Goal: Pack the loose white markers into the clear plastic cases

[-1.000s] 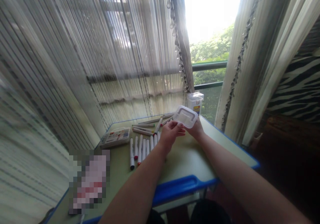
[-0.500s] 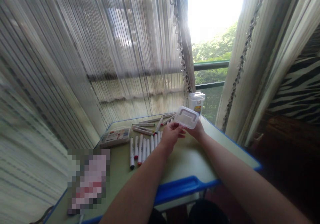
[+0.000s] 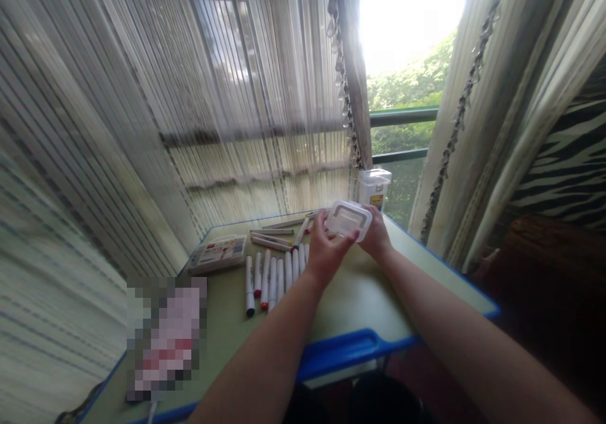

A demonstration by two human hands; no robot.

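A small translucent plastic lid (image 3: 349,217) with a raised rim pattern is held tilted above the far part of the table. My left hand (image 3: 329,247) grips it from the left, thumb along its near edge and fingers at its left side. Around the right side of the same lid, my right hand (image 3: 377,233) is closed, its fingertips showing at the far corner. Whether a container sits under the lid is hidden. White markers (image 3: 266,280) with coloured ends lie in a row left of my left hand, and several more lie scattered behind them.
A flat clear case (image 3: 218,253) lies at the table's left. A clear lidded container (image 3: 374,187) with a yellow label stands at the far right corner. A pixelated pinkish object (image 3: 170,335) lies front left. The table has a blue edge (image 3: 341,351); curtains hang behind.
My left hand has shifted from below the lid to its left side, thumb now on the near edge. The lid has moved slightly left, and the view has shifted a little.
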